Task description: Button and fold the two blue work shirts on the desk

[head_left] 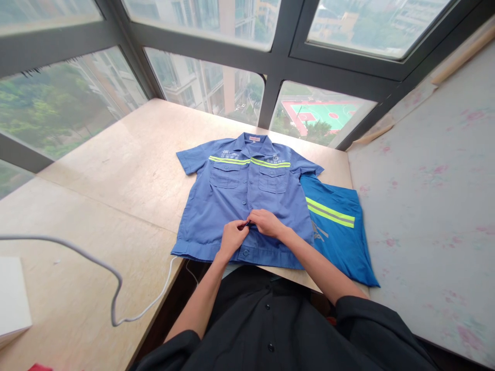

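A blue short-sleeved work shirt (232, 201) with a yellow reflective chest stripe lies flat, front up, on the wooden table (127, 170), collar away from me. My left hand (231, 240) and my right hand (266, 222) meet at the shirt's button placket near the lower hem. Both pinch the fabric edge there, fingers closed. One button shows just below my hands.
A second, brighter blue garment (340, 232) with reflective stripes lies folded to the right of the shirt. A white cable (112, 288) runs across the table's left part and over its edge. A white block (11, 299) sits at far left. Windows surround the table; a wall stands at right.
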Tool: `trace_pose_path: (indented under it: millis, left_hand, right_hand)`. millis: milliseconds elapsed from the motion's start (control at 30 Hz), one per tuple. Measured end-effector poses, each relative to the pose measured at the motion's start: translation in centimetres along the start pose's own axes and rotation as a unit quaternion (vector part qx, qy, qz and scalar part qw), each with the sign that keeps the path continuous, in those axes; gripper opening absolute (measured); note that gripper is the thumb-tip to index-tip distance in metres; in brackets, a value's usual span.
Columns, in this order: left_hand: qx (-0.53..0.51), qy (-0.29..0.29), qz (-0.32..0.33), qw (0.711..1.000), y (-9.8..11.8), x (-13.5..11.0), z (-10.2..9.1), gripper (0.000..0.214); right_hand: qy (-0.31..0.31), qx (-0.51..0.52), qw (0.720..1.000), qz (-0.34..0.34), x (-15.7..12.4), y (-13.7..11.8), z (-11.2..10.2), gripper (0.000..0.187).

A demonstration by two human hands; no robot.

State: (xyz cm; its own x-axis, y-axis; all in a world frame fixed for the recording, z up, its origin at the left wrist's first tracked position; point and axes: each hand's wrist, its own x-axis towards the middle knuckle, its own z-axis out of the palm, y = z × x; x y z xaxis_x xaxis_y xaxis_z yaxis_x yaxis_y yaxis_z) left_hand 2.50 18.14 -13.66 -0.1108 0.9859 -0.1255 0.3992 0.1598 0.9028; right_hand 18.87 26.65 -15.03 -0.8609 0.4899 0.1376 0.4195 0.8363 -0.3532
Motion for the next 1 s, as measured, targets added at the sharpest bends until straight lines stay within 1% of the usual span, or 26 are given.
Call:
trace_pose_path:
  millis: [233,333,400,467,567,700,800,900,1000]
  left_hand:
    - [0.026,-0.003,0.007,1.0,-0.5,0.3,-0.1,0.027]
    - [0.006,0.007,0.0,1.0,-0.8,0.4,0.1,0.029]
    - [-0.031,0.013,-0.015,0.999,-1.1,0.5,0.2,0.031]
    - [-0.082,0.019,-0.036,0.996,-1.5,0.7,0.3,0.029]
    - [-0.149,0.021,-0.071,0.986,-2.0,0.9,0.2,0.028]
    - [-0.198,0.014,-0.111,0.974,-2.1,1.1,-0.3,0.031]
    - [-0.225,0.003,-0.128,0.966,-1.9,1.1,-0.7,0.031]
    - [-0.244,-0.001,-0.138,0.96,-1.9,1.1,-0.8,0.031]
    - [-0.248,0.008,-0.138,0.959,-2.0,1.2,-0.8,0.029]
  right_hand:
    - [0.02,0.03,0.999,-0.007,-0.1,0.3,0.1,0.02]
    - [0.032,0.038,0.999,-0.008,-0.1,0.2,0.3,0.019]
    - [0.061,0.05,0.997,-0.001,-0.1,0.1,0.4,0.016]
    - [0.106,0.063,0.992,0.021,-0.1,-0.2,0.5,0.011]
    - [0.172,0.064,0.98,0.078,-0.2,-1.0,0.5,0.007]
    - [0.22,0.039,0.964,0.141,-0.2,-2.0,0.7,0.011]
    - [0.213,0.028,0.964,0.154,-0.1,-2.5,0.9,0.012]
    - [0.182,0.038,0.973,0.133,0.0,-2.6,1.2,0.014]
    - [0.177,0.066,0.977,0.102,0.0,-2.7,1.4,0.014]
